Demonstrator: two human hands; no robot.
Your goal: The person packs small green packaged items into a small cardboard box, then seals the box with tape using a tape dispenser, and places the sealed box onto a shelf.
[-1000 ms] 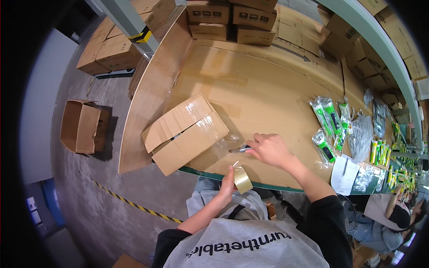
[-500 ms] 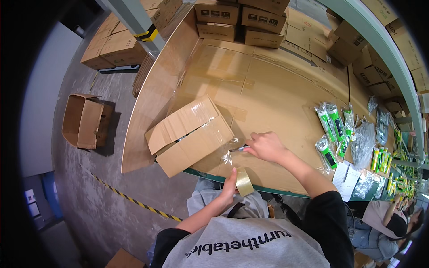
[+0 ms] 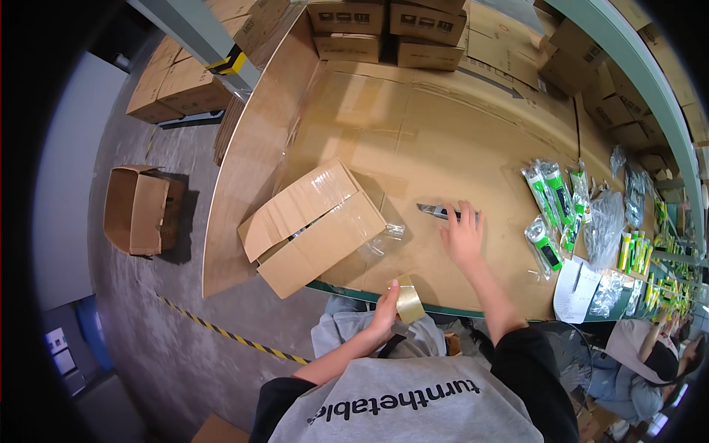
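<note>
My left hand [image 3: 385, 310] is closed on a roll of clear yellowish packing tape [image 3: 410, 303] at the table's near edge. To the right, my right hand [image 3: 464, 238] has its fingers over the handle of a utility knife [image 3: 430, 210], which is low over or on the tabletop; whether it rests there I cannot tell. A cardboard box [image 3: 314, 227] sits tilted at the table's left corner, its top flaps almost meeting with a narrow gap between them. Clear tape runs over its right end, and a loose, crumpled tape end [image 3: 394, 231] sticks out there.
Bagged green-and-white tubular items [image 3: 550, 193] and a paper sheet [image 3: 576, 292] lie at the table's right. Stacked cartons [image 3: 425, 29] stand at the back. A wooden board [image 3: 251, 162] edges the left side. An open carton [image 3: 144, 212] is on the floor. Another person sits at far right.
The tape strip between the roll and the box is now severed. My right hand has moved right and away from me with the knife, its fingers straighter. My left hand keeps the roll.
</note>
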